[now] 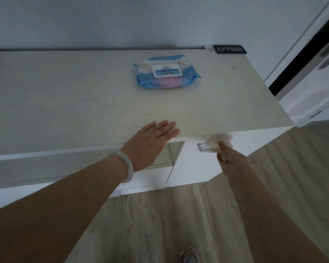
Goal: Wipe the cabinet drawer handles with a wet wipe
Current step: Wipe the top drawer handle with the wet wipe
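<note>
Your right hand (227,155) pinches the wet wipe (221,141) against the drawer handle (205,148) under the table (84,103) edge. Rub along the whole bar. Your left hand (152,141) lies flat on top; keep it steady.

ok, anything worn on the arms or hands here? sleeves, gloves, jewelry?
Both forearms are bare: no sleeves in view and no gloves. The left hand has a pale, smooth, rounded bangle at the wrist. The right hand shows no rings, watch or markings.
</note>
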`<state>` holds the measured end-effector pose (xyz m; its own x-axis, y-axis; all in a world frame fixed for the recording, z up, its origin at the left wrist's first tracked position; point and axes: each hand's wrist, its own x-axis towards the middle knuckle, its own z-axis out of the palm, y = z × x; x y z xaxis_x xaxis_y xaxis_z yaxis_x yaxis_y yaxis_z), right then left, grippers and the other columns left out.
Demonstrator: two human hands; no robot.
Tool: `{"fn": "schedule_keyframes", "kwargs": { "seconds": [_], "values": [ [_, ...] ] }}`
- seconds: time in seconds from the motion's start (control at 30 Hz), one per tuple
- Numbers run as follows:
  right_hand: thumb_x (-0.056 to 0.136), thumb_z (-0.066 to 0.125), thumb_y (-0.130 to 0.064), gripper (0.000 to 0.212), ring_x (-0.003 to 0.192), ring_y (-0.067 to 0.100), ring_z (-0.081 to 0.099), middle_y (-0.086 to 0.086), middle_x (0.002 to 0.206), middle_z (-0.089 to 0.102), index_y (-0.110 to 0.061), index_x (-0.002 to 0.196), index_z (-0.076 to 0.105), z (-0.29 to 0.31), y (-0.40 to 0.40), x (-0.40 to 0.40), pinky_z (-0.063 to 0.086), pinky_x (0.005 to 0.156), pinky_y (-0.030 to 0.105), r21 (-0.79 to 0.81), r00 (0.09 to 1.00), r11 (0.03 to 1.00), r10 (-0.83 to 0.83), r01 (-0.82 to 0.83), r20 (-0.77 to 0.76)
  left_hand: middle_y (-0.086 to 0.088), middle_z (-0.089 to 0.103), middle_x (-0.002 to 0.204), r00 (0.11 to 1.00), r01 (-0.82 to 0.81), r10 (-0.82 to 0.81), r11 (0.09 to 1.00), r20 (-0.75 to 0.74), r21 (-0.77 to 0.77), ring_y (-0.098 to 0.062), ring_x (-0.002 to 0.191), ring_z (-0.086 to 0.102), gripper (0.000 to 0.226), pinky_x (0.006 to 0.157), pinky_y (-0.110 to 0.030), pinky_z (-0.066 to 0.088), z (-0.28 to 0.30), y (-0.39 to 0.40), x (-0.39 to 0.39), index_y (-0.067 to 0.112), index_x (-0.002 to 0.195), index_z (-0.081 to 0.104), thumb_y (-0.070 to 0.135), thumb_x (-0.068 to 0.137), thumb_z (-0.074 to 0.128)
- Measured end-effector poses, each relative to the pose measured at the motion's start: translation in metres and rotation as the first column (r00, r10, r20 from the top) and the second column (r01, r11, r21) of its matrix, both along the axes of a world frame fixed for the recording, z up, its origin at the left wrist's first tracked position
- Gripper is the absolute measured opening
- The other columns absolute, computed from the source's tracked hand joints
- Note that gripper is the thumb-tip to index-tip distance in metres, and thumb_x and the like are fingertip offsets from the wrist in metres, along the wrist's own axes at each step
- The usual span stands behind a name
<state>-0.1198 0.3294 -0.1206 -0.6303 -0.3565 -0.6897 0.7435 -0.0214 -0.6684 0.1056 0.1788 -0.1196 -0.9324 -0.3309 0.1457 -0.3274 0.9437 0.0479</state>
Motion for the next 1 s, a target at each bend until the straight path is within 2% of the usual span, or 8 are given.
{"fn": "schedule_keyframes", "kwargs": {
  "seconds": [0.13,0.2,0.33,0.43,0.67,0.77,0.87,1.0],
  "values": [
    [0.09,0.065,-0.01,0.005,0.088,0.009,0.063,0.001,0.103,0.063,-0.01,0.094,0.061,0.005,0.01,0.0,0.049,0.096,0.027,-0.012,0.998,0.999,-0.033,0.032,-0.048,-0.001,0.018,0.162,0.98,-0.198,0.198,0.98,0.0,-0.004,-0.021,0.149,0.018,0.068,0.12,-0.047,0.015,-0.007,0.03,0.013,0.02,0.154,0.022,0.035,0.091,0.043],
    [0.091,0.064,-0.015,0.004,0.083,0.011,0.064,0.001,0.097,0.063,-0.012,0.088,0.061,0.007,0.01,0.0,0.053,0.089,0.027,0.055,0.988,0.993,-0.1,0.107,-0.121,-0.004,0.022,0.161,0.948,-0.316,0.317,0.948,-0.015,0.036,-0.026,0.149,0.019,0.07,0.118,-0.052,0.012,-0.006,0.05,-0.002,0.017,0.153,0.027,0.041,0.09,0.046],
    [0.095,0.051,-0.02,0.023,0.068,0.012,0.053,-0.005,0.076,0.055,-0.018,0.073,0.057,0.01,0.006,-0.006,0.045,0.066,0.026,0.301,0.893,0.949,0.055,0.093,-0.447,-0.008,0.016,0.162,0.945,-0.328,0.328,0.945,-0.014,-0.001,-0.028,0.15,0.014,0.068,0.12,-0.052,0.011,-0.007,0.063,-0.03,0.016,0.154,0.023,0.042,0.092,0.033],
    [0.091,0.06,-0.022,0.015,0.089,0.016,0.06,-0.001,0.102,0.063,-0.016,0.104,0.064,0.008,0.008,-0.009,0.049,0.082,0.03,0.398,0.766,0.911,0.178,0.109,-0.617,-0.009,0.012,0.163,0.942,-0.336,0.336,0.942,0.021,-0.02,-0.029,0.15,0.011,0.085,0.119,-0.053,0.009,-0.012,0.066,-0.038,0.015,0.155,0.018,0.046,0.086,0.056],
    [0.08,0.074,-0.027,0.04,0.099,0.013,0.059,0.0,0.111,0.061,-0.011,0.114,0.063,-0.003,0.013,-0.009,0.045,0.087,0.027,0.437,0.645,0.898,0.365,-0.054,-0.671,-0.012,0.002,0.163,0.927,-0.358,0.366,0.929,0.085,-0.089,-0.032,0.15,0.002,0.104,0.119,-0.056,0.005,-0.016,0.067,-0.043,0.015,0.156,0.009,0.049,0.077,0.066],
    [0.079,0.074,-0.014,0.026,0.091,0.013,0.054,0.0,0.113,0.051,-0.01,0.101,0.061,-0.011,0.016,-0.008,0.041,0.082,0.023,0.482,0.536,0.873,0.443,-0.075,-0.719,-0.012,0.0,0.163,0.923,-0.365,0.373,0.926,0.095,-0.097,-0.032,0.15,0.0,0.105,0.119,-0.056,0.002,-0.015,0.069,-0.044,0.016,0.156,0.007,0.044,0.076,0.066],
    [0.085,0.066,-0.01,0.006,0.085,0.017,0.056,0.003,0.108,0.057,-0.01,0.085,0.06,-0.008,0.01,-0.015,0.04,0.076,0.023,0.496,0.592,0.867,0.422,-0.042,-0.687,-0.012,0.004,0.163,0.921,-0.373,0.382,0.921,0.079,-0.11,-0.033,0.15,0.004,0.104,0.119,-0.057,0.004,-0.015,0.069,-0.045,0.015,0.156,0.01,0.036,0.073,0.068],
    [0.087,0.061,-0.007,0.011,0.073,0.012,0.053,0.005,0.095,0.06,-0.005,0.076,0.061,-0.007,0.009,-0.012,0.037,0.061,0.013,0.565,0.507,0.824,0.507,-0.048,-0.697,-0.012,0.008,0.163,0.921,-0.374,0.384,0.919,0.066,-0.12,-0.034,0.15,0.007,0.102,0.118,-0.057,0.004,-0.015,0.07,-0.046,0.014,0.156,0.014,0.032,0.071,0.067]
  ]
}}
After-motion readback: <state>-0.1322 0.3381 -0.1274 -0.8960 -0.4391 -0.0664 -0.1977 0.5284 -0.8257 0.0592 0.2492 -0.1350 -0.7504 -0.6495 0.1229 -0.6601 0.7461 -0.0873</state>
